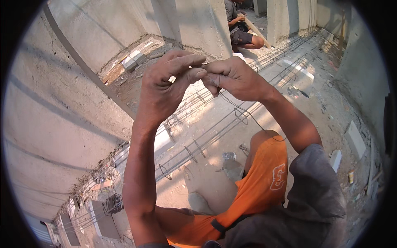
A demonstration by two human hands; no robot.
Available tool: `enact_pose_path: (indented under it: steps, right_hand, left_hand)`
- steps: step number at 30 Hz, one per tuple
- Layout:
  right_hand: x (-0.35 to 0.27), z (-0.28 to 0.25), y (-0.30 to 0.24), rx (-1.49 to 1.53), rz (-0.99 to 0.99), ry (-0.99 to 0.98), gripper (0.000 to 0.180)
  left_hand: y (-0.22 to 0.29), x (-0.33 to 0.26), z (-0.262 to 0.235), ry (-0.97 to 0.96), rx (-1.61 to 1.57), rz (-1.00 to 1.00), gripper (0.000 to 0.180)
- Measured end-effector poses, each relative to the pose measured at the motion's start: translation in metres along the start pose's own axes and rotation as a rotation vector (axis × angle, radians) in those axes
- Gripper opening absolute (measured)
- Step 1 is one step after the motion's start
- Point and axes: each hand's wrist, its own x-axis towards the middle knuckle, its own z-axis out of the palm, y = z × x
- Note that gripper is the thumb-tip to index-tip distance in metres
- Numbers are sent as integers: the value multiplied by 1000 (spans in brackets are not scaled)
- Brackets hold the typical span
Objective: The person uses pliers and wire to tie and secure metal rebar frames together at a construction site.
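In front of me my raised hands meet, fingertips against fingertips. My right hand (235, 78) is closed in a pinch on a thin dark tie wire (253, 119), whose tail hangs below it and curves toward my knee. The fingers and thumb of my left hand (163, 89) are bent together at the right fingertips; what lies between them is too small to make out. Beneath both hands a long steel rebar cage (219, 127) with stirrups runs diagonally, from lower left to upper right.
Grey concrete walls (58, 103) rise on the left, with another wall (366, 78) at right. A person (244, 35) crouches beyond an opening. Pale blocks (133, 60) and stacked stirrups (113, 204) lie around. My bent leg in orange shorts (264, 169) is below the hands.
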Motion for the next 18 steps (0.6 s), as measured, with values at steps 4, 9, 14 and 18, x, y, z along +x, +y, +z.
enact_pose_path:
  steps: [4,9,14,18]
  right_hand:
    - [25,-1,-15,-43,-93,1,26]
    - [32,20,-12,544,270,-250,32]
    - [21,73,48,-329,-66,33,35]
    - [23,96,78,-701,24,-114,45]
  left_hand:
    - [-1,11,-15,104,320,148,17]
    - [-32,-7,6,412,189,-50,24]
    - [-53,-53,15,556,265,-384,32]
    - [-109,-85,15,574,311,-438,32]
